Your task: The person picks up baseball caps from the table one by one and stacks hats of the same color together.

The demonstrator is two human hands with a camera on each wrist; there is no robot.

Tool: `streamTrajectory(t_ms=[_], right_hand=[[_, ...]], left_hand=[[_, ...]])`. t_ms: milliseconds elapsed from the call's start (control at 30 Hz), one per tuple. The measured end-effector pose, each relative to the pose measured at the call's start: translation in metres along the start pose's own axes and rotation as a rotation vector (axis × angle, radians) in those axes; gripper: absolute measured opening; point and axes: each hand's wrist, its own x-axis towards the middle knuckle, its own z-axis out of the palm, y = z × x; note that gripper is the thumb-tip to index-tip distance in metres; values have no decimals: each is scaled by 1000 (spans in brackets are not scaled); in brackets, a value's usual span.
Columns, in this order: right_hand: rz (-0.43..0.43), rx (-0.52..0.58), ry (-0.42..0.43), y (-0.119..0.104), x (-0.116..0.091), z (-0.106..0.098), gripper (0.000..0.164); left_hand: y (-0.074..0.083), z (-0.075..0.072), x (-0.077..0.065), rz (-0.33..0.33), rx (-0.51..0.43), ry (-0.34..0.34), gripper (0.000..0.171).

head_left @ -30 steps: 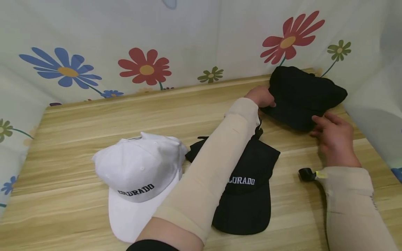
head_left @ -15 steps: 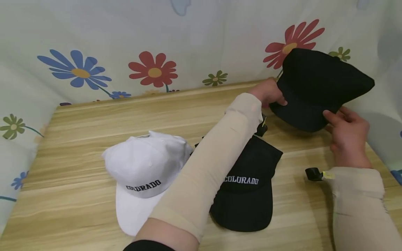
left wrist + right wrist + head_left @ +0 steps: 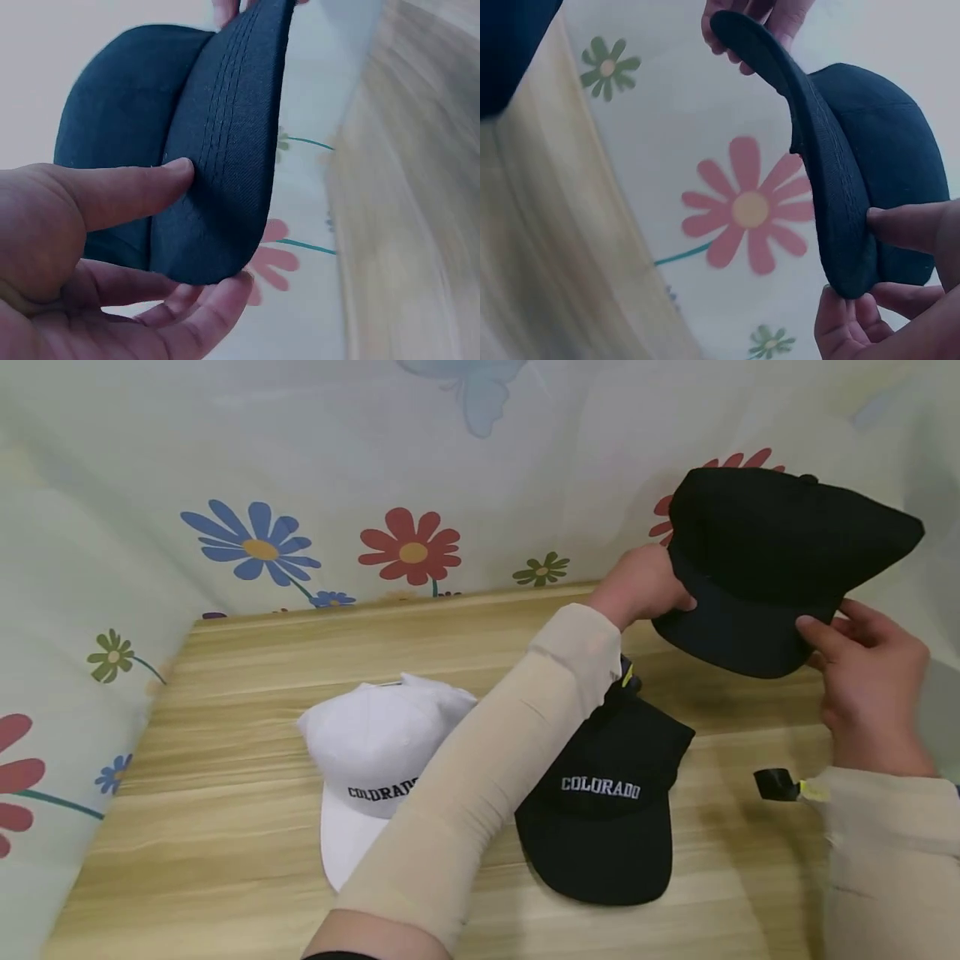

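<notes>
A plain black cap [image 3: 772, 543] is held above the table's far right corner, its brim toward me. My left hand [image 3: 641, 585] pinches the brim's left side. At the other side, my right hand [image 3: 873, 677] pinches the brim with the thumb on top. In the left wrist view, the thumb presses the brim [image 3: 225, 142] near its stitching while the fingers curl beneath. The right wrist view shows the cap [image 3: 889, 150] between both hands, clear of the wood. A black cap lettered COLORADO [image 3: 600, 835] lies below my left forearm, and a white COLORADO cap [image 3: 367, 743] lies left of it.
The wood-grain table [image 3: 225, 710] meets a flower-patterned curtain [image 3: 315, 460] at the back and sides. My left forearm crosses over the two lying caps and hides parts of them. A black strap end [image 3: 776, 785] sticks out from my right wrist.
Both hands have lifted the plain black cap off the table, raising it up and to the right. The view has shifted, so the two lying caps appear farther right.
</notes>
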Motion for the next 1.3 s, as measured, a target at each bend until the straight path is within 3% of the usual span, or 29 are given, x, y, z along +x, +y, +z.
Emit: streamTrajectory(t_ms=[100, 200, 367, 533, 733, 967, 1133, 1300], right_hand=[[-28, -18, -43, -7, 2, 3, 61], [-54, -73, -87, -11, 2, 5, 62], [-102, -253, -138, -18, -2, 6, 66], [-160, -393, -195, -18, -13, 5, 66], [-205, -481, -284, -13, -29, 4, 67], [-249, -574, -359, -7, -51, 6, 68], [-256, -648, -377, 1, -64, 1, 69], [-246, -716, -407, 15, -74, -7, 70]], left_hand=[[-3, -6, -9, 43, 9, 52, 34], [-10, -9, -21, 57, -65, 103, 39], [-23, -9, -41, 65, -136, 164, 42], [-37, -5, -66, 73, -170, 202, 48], [-61, 2, -97, 111, -229, 233, 49], [-80, 15, -129, 52, -243, 236, 84], [-88, 27, -150, 45, -292, 219, 91], [-92, 45, -165, -1, -237, 194, 92]])
